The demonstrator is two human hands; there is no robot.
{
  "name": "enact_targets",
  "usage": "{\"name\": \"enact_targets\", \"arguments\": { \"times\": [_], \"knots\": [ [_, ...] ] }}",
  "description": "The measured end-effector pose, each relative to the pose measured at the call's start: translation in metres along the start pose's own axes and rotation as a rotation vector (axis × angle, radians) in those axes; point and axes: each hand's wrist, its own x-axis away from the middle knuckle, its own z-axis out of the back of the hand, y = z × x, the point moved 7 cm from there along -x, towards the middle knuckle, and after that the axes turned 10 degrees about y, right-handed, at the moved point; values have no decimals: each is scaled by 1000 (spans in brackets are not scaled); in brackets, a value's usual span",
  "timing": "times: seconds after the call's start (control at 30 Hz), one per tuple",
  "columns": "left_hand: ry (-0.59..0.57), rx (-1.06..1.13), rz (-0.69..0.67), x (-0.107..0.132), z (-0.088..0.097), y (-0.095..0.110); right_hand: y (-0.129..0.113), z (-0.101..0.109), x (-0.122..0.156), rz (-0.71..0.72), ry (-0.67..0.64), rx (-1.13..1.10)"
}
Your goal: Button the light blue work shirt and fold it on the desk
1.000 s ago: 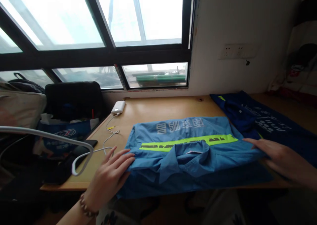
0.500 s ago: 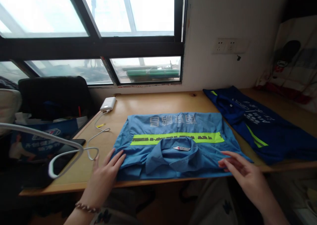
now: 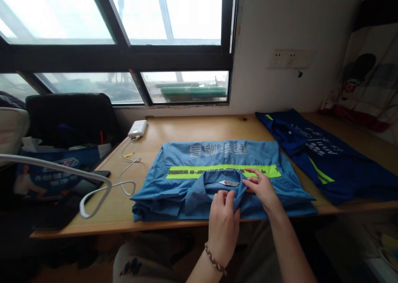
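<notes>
A light blue work shirt [image 3: 168,191] lies folded at the front edge of the table, its collar toward me. A yellow-green reflective band [image 3: 183,172] and grey printed characters cross its back. At the front of the collar is my left hand [image 3: 224,212], wearing a braided bracelet, with its fingers curled onto the fabric. My right hand [image 3: 263,189] pinches the right side of the collar, thumb and fingers close together at its edge. Between the two hands a white neck label [image 3: 229,183] shows inside the collar.
A dark blue garment [image 3: 348,167] with reflective strips lies on the table's right side. On the left, a white power bank [image 3: 137,128] trails a white cable [image 3: 122,179], and a dark phone [image 3: 101,174] rests by the edge. A window [image 3: 174,63] stands behind the wooden table [image 3: 192,125].
My left hand has moved right from the shirt's left side to the collar front. My right hand has come inward from the right side and now grips the collar.
</notes>
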Motion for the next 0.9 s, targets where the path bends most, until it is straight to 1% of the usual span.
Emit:
{"name": "enact_targets", "arguments": {
  "times": [0.07,0.13,0.17,0.27,0.37,0.43,0.5,0.57,0.63,0.7,0.77,0.83,0.87,0.9],
  "knots": [
    [-12,22,19,-1,1,-4,-1,1,1,-33,-5,-103],
    [-36,67,0,-1,1,-1,-1,4,1,-69,12,-177],
    [-27,89,-19,-1,1,2,0,5,0,-89,21,-209],
    [80,97,-125,5,1,12,5,6,-3,-141,35,-304],
    [179,54,-281,18,-6,20,11,6,-6,-197,20,-416],
    [221,23,-354,27,-11,19,16,6,-7,-247,10,-493],
    [241,8,-394,35,-15,14,20,7,-8,-285,16,-550],
    [243,7,-430,41,-15,10,20,9,-9,-270,39,-568],
    [226,16,-465,46,-13,8,16,11,-10,-199,63,-533],
    [209,27,-485,49,-11,8,10,10,-7,-90,86,-406],
    [215,45,-479,51,-8,8,-1,11,0,71,145,-135],
    [257,65,-429,50,-4,7,-20,12,15,308,241,220],
    [270,72,-401,49,-3,6,-30,9,24,435,259,380],
    [263,78,-384,47,-2,6,-39,3,35,553,227,508]
  ]
}}
